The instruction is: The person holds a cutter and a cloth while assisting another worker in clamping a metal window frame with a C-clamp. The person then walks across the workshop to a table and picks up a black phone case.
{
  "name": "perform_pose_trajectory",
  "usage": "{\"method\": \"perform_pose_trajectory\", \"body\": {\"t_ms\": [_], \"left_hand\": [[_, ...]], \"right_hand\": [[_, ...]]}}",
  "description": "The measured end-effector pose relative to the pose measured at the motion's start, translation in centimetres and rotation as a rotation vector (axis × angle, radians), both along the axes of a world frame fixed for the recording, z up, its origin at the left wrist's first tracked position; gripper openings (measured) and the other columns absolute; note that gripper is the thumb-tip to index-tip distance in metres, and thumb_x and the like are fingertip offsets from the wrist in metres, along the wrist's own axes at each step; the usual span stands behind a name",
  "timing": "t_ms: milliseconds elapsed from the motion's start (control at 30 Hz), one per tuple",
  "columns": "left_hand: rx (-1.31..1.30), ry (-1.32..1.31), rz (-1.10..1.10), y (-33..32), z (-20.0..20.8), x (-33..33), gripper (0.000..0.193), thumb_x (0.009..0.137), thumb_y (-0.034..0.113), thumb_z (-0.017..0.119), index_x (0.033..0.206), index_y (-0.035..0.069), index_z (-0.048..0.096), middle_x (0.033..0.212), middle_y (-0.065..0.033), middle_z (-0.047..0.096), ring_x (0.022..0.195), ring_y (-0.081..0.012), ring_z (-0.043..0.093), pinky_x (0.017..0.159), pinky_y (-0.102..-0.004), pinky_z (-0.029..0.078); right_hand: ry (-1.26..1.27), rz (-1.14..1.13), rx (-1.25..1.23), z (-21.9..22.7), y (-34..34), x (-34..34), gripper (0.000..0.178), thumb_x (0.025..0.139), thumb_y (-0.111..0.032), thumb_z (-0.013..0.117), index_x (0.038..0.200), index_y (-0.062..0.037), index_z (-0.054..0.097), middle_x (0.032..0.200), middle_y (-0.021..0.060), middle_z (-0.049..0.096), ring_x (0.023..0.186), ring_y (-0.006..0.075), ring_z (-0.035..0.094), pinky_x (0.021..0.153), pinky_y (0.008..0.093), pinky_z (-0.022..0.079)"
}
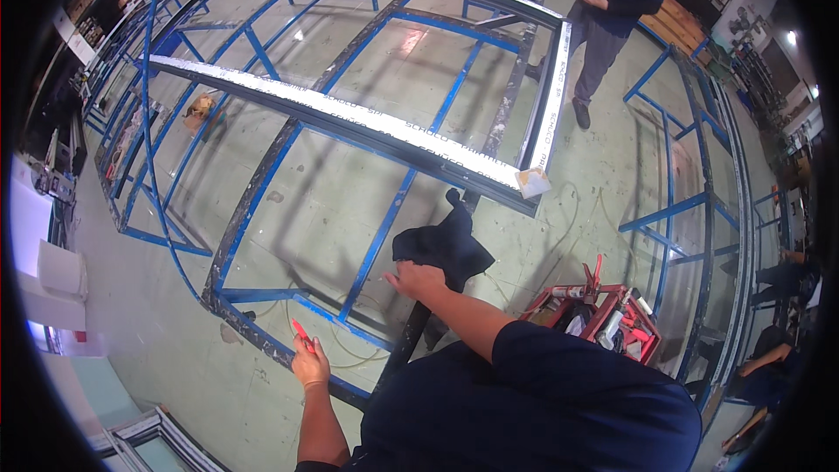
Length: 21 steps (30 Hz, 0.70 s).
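My left hand [311,362] is closed around a slim red-handled tool [300,329] that points up and forward; its exact kind is hard to make out. To the right, my right hand [418,281] lies at the near left edge of a crumpled black cloth [441,247], with fingers apart and nothing visible in them. The cloth drapes over a dark rail of the blue metal stand [384,218]. Beyond it, a large black frame [350,115] with white printed protective film rests across the stand. A small beige patch [534,181] sits on its near right corner.
A red tool box [622,323] filled with tools stands on the floor at my right. A blue hose [150,149] hangs down on the left. Another person [616,17] stands beyond the frame's right end. More stands [699,166] line the right side.
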<state>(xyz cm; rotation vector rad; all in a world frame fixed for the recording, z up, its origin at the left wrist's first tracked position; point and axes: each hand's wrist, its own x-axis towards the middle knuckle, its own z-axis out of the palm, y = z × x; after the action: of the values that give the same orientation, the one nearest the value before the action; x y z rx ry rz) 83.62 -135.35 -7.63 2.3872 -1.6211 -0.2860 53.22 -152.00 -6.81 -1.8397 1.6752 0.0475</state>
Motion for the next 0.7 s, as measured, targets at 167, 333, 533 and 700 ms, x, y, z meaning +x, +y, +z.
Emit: {"method": "perform_pose_trajectory", "body": {"t_ms": [167, 333, 533, 700], "left_hand": [[0.002, 0.011, 0.003, -0.1, -0.1, 0.1, 0.042, 0.095, 0.028, 0.056, 0.128, 0.005, 0.042, 0.087, -0.0237, 0.067, 0.077, -0.0442, 0.064, 0.068, -0.0517, 0.048], [-0.009, 0.019, 0.004, 0.1, 0.1, 0.1, 0.042, 0.095, 0.027, 0.055, 0.127, 0.004, 0.042, 0.089, -0.0237, 0.067, 0.079, -0.0443, 0.065, 0.068, -0.0518, 0.048], [0.005, 0.038, 0.01, -0.1, 0.2, 0.1, 0.043, 0.095, 0.029, 0.055, 0.128, 0.004, 0.042, 0.089, -0.0231, 0.068, 0.079, -0.0444, 0.065, 0.069, -0.052, 0.049], [0.028, 0.019, 0.024, -0.1, 0.1, 0.0, 0.043, 0.095, 0.028, 0.055, 0.128, 0.004, 0.042, 0.09, -0.0241, 0.068, 0.08, -0.0452, 0.065, 0.069, -0.0524, 0.049]], "right_hand": [[-0.037, -0.037, -0.12, -0.5, 0.1, 0.1, 0.056, 0.092, -0.061, 0.048, 0.097, -0.0082, 0.066, 0.081, 0.0154, 0.071, 0.076, 0.0346, 0.071, 0.065, 0.0484, 0.056], [-0.012, 0.038, -0.035, 0.1, 0.0, 0.1, 0.055, 0.095, -0.059, 0.044, 0.104, -0.0084, 0.064, 0.092, 0.0133, 0.071, 0.084, 0.0335, 0.07, 0.069, 0.0462, 0.056], [-0.058, 0.023, -0.067, 0.4, 0.2, -0.2, 0.059, 0.095, -0.061, 0.042, 0.108, -0.0073, 0.064, 0.096, 0.0144, 0.071, 0.088, 0.0332, 0.07, 0.073, 0.0484, 0.056], [-0.043, 0.033, -0.019, 0.5, 0.0, -0.2, 0.059, 0.097, -0.06, 0.039, 0.109, -0.0068, 0.062, 0.098, 0.0135, 0.071, 0.089, 0.0334, 0.07, 0.074, 0.0475, 0.055]]}}
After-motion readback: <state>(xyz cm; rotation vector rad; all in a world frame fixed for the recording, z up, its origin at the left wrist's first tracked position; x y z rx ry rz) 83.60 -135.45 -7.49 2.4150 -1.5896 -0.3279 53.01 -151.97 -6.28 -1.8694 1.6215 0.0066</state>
